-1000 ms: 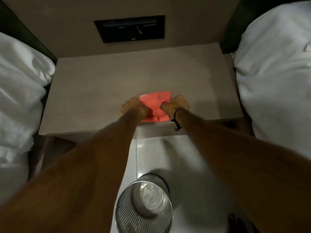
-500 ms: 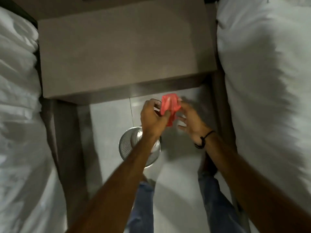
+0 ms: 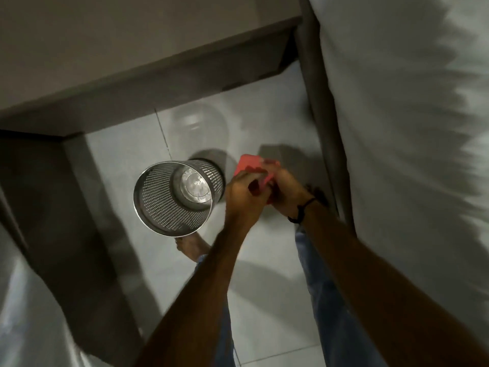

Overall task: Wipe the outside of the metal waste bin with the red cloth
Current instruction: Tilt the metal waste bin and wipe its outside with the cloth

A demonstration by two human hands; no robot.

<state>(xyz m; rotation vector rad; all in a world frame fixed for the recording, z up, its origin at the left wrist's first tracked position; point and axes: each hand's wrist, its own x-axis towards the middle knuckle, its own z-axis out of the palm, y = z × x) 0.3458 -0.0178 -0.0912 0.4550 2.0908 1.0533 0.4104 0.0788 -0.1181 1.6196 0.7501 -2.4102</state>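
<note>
The metal waste bin [image 3: 169,205] is a perforated steel cylinder standing upright on the pale floor tiles, its shiny bottom visible through the open top. Just right of it, the red cloth [image 3: 244,165] is bunched between both my hands. My left hand [image 3: 243,197] grips its near side, close beside the bin's right wall. My right hand [image 3: 287,190], with a black wrist band, holds the other end. Most of the cloth is hidden by my fingers. The cloth does not touch the bin.
A grey bedside table [image 3: 111,54] overhangs the floor beyond the bin. White bedding [image 3: 412,144] and a bed frame [image 3: 325,123] bound the right side; another bed [image 3: 23,313] lies at the left. My bare foot [image 3: 193,247] and jeans [image 3: 325,292] are below.
The cloth has come off the bedside table and down to floor level beside the bin. The view has tilted downward and nearer, so the bin looks larger.
</note>
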